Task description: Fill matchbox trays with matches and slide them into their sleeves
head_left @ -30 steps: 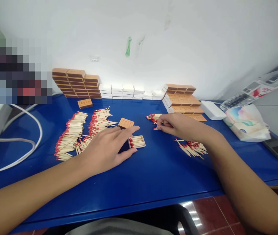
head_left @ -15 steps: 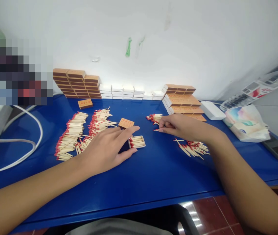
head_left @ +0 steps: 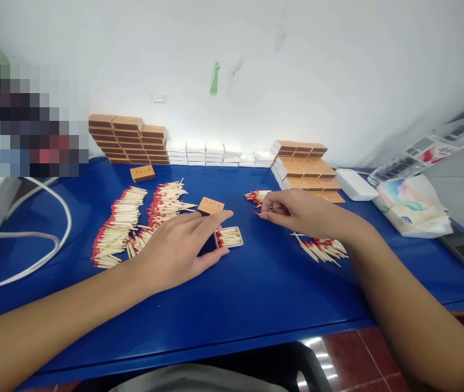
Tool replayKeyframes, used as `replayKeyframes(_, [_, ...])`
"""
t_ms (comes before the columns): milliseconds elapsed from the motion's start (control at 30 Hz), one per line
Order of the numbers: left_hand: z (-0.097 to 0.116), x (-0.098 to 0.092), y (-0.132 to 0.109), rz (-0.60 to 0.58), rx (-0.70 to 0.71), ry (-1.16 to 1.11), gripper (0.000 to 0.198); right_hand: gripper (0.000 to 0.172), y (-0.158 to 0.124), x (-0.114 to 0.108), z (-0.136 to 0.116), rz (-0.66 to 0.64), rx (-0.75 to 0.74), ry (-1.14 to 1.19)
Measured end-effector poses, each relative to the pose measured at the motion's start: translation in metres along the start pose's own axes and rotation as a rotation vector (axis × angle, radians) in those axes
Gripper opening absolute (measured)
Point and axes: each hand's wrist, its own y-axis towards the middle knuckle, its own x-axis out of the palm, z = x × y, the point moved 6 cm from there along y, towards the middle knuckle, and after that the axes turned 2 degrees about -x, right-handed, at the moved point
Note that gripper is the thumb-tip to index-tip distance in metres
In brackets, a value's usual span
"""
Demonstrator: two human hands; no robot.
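Observation:
My left hand (head_left: pixel 178 247) lies on the blue table (head_left: pixel 232 294), thumb and forefinger on either side of a small white matchbox tray (head_left: pixel 229 237) holding a few red-tipped matches. My right hand (head_left: pixel 297 212) rests further right, fingertips pinched on matches at the edge of a small match heap (head_left: pixel 256 197). A brown matchbox sleeve (head_left: pixel 211 206) lies just beyond my left forefinger. More loose matches (head_left: pixel 322 249) lie under my right wrist.
Two long rows of matches (head_left: pixel 134 223) lie to the left. Brown box stacks (head_left: pixel 128 139) (head_left: pixel 305 169) and white trays (head_left: pixel 211 153) line the wall. A single brown box (head_left: pixel 142 173), white cables (head_left: pixel 31 239), a white adapter (head_left: pixel 354 184) and a tissue pack (head_left: pixel 414 207) are around.
My right hand's fingertips shifted slightly at the small heap, drawing matches toward me. The left hand has stayed on the tray.

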Motion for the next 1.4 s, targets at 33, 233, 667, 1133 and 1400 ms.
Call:
replayKeyframes(33, [0.0, 0.0, 0.0, 0.0, -0.001, -0.002, 0.054, 0.034, 0.001, 0.0, -0.002, 0.006, 0.004, -0.012])
replayKeyframes(233, [0.002, -0.001, 0.001, 0.006, 0.002, -0.004, 0.053, 0.031, 0.003, -0.002, -0.005, 0.052, 0.021, -0.086])
replayKeyframes(667, [0.001, 0.0, 0.001, -0.003, -0.012, -0.015, 0.053, 0.028, 0.002, 0.0, -0.007, 0.029, -0.02, -0.081])
replayKeyframes(1133, [-0.001, 0.002, 0.001, -0.012, -0.005, -0.003, 0.058, 0.011, -0.004, 0.02, -0.068, 0.117, -0.239, 0.109])
replayKeyframes(1400, [-0.001, 0.002, 0.001, -0.023, -0.006, 0.001, 0.059, 0.007, -0.002, 0.023, -0.071, 0.165, -0.269, 0.075])
